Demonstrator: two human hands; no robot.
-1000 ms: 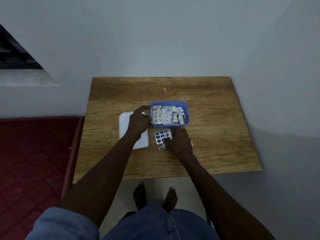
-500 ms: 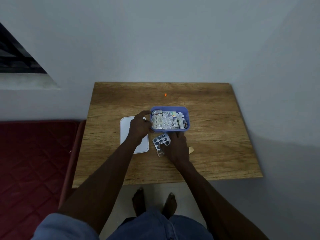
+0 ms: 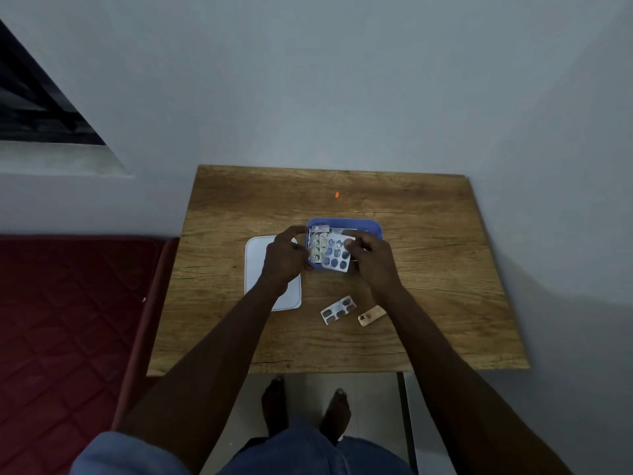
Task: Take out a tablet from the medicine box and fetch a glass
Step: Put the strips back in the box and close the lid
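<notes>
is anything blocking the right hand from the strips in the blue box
Nothing visible does. The blue medicine box is open, its white lid lying to its left, and the right hand already holds a blister strip over it.

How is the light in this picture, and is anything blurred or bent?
Head view: dim, bluish light; both dark hands, left hand and right hand, lose detail; the wooden table has edges skewed by the wide lens; blister packs in the blue plastic box stay readable.

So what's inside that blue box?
The blue box holds silvery blister strips. The right hand holds a larger strip over them, and the left hand grips the box's left side. Whatever lies beneath is covered.
</notes>
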